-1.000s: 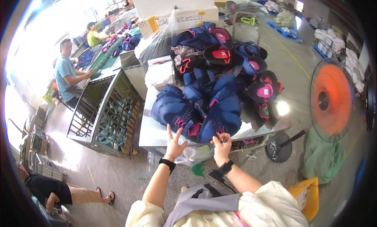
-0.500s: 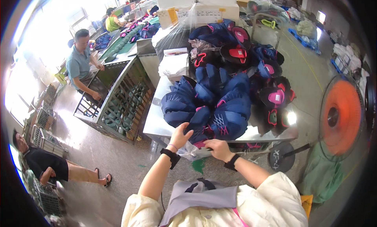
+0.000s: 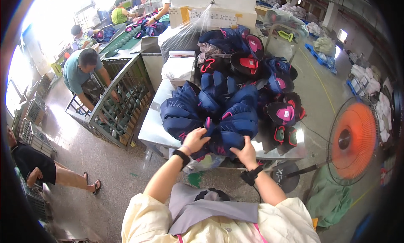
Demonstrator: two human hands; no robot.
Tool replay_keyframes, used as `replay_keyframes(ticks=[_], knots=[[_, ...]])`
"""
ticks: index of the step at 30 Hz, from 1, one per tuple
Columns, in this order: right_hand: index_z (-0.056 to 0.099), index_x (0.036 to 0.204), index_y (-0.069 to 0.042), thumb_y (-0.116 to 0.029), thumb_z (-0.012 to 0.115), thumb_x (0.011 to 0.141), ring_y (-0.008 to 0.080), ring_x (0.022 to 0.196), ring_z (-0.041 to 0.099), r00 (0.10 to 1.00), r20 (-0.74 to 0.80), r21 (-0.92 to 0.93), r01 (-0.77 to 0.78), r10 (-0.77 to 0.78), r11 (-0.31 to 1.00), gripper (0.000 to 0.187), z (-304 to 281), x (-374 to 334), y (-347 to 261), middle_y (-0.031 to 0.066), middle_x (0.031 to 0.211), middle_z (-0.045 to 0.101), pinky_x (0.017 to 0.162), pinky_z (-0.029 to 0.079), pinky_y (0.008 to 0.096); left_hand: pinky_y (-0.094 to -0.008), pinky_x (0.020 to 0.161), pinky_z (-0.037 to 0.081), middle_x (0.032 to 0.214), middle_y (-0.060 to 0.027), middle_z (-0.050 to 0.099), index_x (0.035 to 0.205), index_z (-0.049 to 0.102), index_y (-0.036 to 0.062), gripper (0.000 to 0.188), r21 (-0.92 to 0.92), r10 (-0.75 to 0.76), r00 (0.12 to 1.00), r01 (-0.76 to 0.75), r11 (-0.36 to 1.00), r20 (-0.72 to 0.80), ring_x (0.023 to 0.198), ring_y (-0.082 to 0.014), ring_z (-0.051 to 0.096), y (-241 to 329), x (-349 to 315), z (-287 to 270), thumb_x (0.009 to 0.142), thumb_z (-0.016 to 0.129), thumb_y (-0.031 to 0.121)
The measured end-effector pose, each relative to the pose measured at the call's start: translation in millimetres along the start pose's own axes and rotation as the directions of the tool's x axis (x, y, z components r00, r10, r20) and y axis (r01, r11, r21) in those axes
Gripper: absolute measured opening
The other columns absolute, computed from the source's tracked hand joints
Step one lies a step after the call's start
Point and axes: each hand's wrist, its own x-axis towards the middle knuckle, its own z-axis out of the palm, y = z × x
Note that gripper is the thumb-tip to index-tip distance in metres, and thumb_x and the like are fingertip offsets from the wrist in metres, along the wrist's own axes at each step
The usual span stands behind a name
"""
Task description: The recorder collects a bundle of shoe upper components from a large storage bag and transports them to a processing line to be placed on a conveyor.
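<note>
both hands are at the near edge of a metal desk [image 3: 151, 133], centre of the frame. the left hand [image 3: 194, 140] rests curled over the top of a navy fabric bundle [image 3: 223, 135] with pink trim; fingers are bent onto the cloth, though a full clamp cannot be confirmed. the right hand [image 3: 245, 151] grips the lower right edge of the same bundle, fingers closed into the fabric. the hands sit apart, one on each side of the bundle. both wrists carry dark bands.

the bundle lies at the front of a large heap of navy and pink pieces [image 3: 248, 79] that covers most of the desk toward upper centre. a clear plastic bag [image 3: 198, 28] and a white box [image 3: 219, 15] sit behind the heap.

left of the desk stands a wire cage bin [image 3: 122, 104]; a person in a teal shirt [image 3: 80, 72] leans over it. a standing fan with orange centre [image 3: 352, 140] is at right. a seated person's legs [image 3: 63, 177] appear at lower left.
</note>
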Motion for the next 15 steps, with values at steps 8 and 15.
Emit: replay_keyframes(ticks=[8, 15], knots=[[0.053, 0.094, 0.000, -0.019, 0.081, 0.053, 0.0304, 0.081, 0.062, 0.972, -0.151, -0.061, -0.192, 0.181, 0.979, 0.053, -14.7, 66.3, 51.8, 0.0182, 0.085, 0.063, 0.072, 0.047, 0.0365, -0.0202, 0.074, 0.042, 0.086, 0.0011, 0.059, 0.092, 0.057, 0.0040, 0.012, -0.764, -0.693, 0.610, 0.211, 0.609, -0.384, 0.078, -0.0072, 0.054, -83.1, -86.0, -19.4, 0.081, 0.060, 0.000], [0.049, 0.098, -0.007, -0.027, 0.081, 0.054, 0.0345, 0.083, 0.060, 0.999, 0.023, -0.122, -0.026, 0.029, 0.992, 0.058, -24.1, 73.3, 20.4, 0.0164, 0.086, 0.062, 0.071, 0.047, 0.0401, -0.0289, 0.078, 0.043, 0.092, -0.0064, 0.055, 0.100, 0.050, 0.0008, 0.041, -0.471, -0.535, 0.843, 0.449, 0.760, -0.060, 0.087, -0.0169, 0.053, -69.9, -37.7, -49.3, 0.068, 0.072, 0.015]])
